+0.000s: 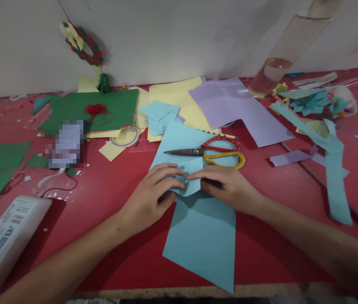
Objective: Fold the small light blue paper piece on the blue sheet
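Note:
My left hand [152,192] and my right hand [226,185] meet over a small folded piece of light blue paper [187,185], fingertips pinching and pressing it against the red table [103,202]. The small piece lies on a larger light blue sheet [202,236] that reaches toward the table's near edge. Just beyond my fingers lie scissors [210,153] with red and yellow handles, resting on another light blue sheet [179,141], blades pointing left.
Purple paper [239,109], yellow sheets [172,95] and green card [93,109] cover the back of the table. Blue strips [334,169] trail at right near a clear bottle [280,59]. A white glue bottle [4,238] lies at near left. A paper wreath [82,44] hangs on the wall.

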The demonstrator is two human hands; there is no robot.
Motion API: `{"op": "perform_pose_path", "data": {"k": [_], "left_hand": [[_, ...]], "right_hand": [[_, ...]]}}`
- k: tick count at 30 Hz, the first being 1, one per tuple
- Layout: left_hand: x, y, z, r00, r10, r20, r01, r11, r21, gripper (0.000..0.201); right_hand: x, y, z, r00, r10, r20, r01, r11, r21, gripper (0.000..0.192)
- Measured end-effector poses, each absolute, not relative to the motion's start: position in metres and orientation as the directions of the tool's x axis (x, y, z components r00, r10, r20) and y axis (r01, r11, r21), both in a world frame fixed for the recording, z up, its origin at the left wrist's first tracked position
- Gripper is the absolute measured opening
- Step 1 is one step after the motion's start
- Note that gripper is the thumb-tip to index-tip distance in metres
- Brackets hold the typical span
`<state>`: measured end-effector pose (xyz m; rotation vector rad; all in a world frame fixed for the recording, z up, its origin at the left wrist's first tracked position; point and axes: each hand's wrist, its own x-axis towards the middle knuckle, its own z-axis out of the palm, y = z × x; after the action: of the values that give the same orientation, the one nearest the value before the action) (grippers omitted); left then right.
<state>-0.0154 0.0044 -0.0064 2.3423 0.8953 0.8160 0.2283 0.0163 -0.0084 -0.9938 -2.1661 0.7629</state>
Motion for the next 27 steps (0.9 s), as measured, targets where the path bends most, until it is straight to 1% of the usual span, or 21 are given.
{"op": "perform_pose_path", "data": {"k": [21,27], "left_hand": [[-0.0153,0.0041,-0.0053,0.603,0.719,0.345,0.433,-0.658,0.615,0.032],[-0.0151,0.0040,-0.0051,0.602,0.721,0.342,0.432,-0.655,0.621,0.030]], "right_hand": [[0.2281,0.0161,-0.0071,-0.519,0.803,0.293,0.445,0.547,-0.709,0.028],[0.2285,0.0165,-0.0083,-0.522,0.797,0.303,0.437,0.555,-0.708,0.028]]}}
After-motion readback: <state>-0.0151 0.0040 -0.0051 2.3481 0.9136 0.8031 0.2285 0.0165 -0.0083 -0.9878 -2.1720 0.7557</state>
